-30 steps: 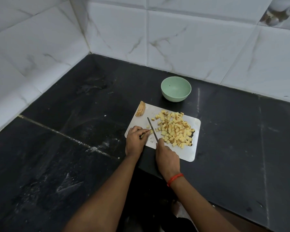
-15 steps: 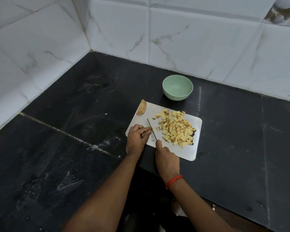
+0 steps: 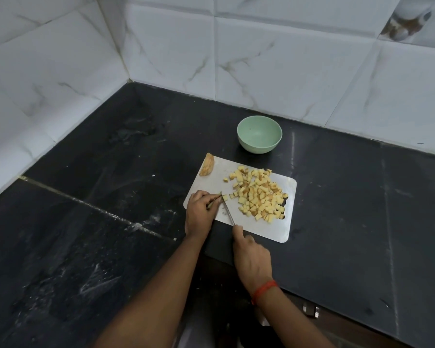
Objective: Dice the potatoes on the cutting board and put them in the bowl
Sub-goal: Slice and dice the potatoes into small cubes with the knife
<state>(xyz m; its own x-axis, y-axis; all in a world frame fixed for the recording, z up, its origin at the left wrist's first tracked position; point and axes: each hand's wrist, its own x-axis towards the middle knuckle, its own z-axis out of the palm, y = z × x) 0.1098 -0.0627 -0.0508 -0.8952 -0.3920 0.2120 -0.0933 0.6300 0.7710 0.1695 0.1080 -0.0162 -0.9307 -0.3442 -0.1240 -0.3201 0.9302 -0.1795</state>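
Left hand point(image 3: 201, 213) pinches a thin pale potato strip point(image 3: 217, 199) on the white rectangular cutting board point(image 3: 261, 231); right hand point(image 3: 252, 258) grips a slim steel knife point(image 3: 228, 213). Yellow diced potato cubes point(image 3: 259, 197) lie right, pale green round bowl point(image 3: 259, 134) beyond

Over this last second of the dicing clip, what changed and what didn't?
The right hand drew the knife back toward the person; its tip now sits at the fingertips of the left hand instead of reaching past them. That hand kept pinching the potato strip on the cutting board. The diced potato pile, the potato end piece and the empty green bowl did not move.
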